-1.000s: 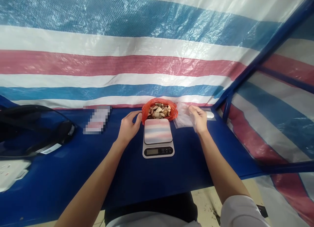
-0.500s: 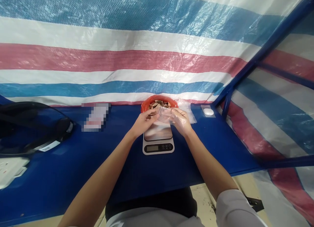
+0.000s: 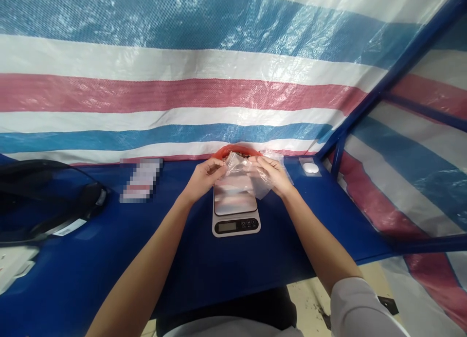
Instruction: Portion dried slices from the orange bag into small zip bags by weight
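Between my hands, above the far part of a kitchen scale (image 3: pixel 235 201), a clear plastic bag (image 3: pixel 241 166) is stretched out. My left hand (image 3: pixel 205 179) pinches one edge of it between thumb and fingers. On the other side, my right hand (image 3: pixel 273 174) grips the bag, and a loose part hangs below those fingers. The scale has a shiny metal plate and a dark panel with a small display; no figures can be read on it. Behind the bag stands a red plastic bag (image 3: pixel 233 148) with brown pieces inside, mostly hidden by my hands.
More clear bags (image 3: pixel 279 158) lie behind my right hand. A white rounded object (image 3: pixel 310 168) rests on a small clear packet at the right. To the left are a blurred-out item (image 3: pixel 142 180), a black headset-like object (image 3: pixel 73 215) and a white power strip (image 3: pixel 16 266). Striped sheeting (image 3: pixel 182 96) hangs behind the blue table (image 3: pixel 204 264).
My hands have moved slightly apart, spreading the clear bag wider, and its loose part now hangs beside the scale plate. The whole view has shifted a little.
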### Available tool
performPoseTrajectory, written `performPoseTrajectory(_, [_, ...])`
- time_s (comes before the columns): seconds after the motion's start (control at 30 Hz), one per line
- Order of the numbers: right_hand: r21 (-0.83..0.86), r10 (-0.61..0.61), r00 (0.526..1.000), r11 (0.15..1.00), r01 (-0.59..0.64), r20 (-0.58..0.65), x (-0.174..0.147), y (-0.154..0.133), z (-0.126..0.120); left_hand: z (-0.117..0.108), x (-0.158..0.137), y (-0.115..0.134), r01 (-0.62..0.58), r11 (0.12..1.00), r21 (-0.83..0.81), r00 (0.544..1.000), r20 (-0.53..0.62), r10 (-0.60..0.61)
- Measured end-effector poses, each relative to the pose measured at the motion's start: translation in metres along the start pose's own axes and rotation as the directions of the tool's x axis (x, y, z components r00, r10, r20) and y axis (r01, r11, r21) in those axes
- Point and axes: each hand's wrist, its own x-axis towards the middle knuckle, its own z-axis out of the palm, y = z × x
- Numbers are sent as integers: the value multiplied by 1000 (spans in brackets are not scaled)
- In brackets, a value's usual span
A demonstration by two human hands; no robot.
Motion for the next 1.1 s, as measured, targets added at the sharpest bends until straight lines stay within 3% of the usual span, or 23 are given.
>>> performPoseTrajectory(0.27, [-263,-70,975,956,125,210,23,-27,8,-18,18,20,-45,994,103,981,192,25])
performPoseTrajectory(0.43, [-317,-67,959,936,156,275,33,-21,11,-18,23,16,-31,994,109,983,185,10])
performPoseTrajectory(0.57, [-314,-77,970,938,149,229,39,-12,6,-22,25,6,26,998,60,985,169,-36])
performPoseTrajectory(0.8, [-257,-107,994,960,112,33,47,0,5,-31,25,-2,145,989,-14,978,155,-141])
performPoseTrajectory(0.93, [-290,-23,996,956,46,85,44,0,7,-31,24,-4,119,992,-49,991,63,-115])
performPoseTrajectory(1.1, [-308,110,983,949,-60,149,39,-3,8,-38,22,2,103,994,34,985,137,-107])
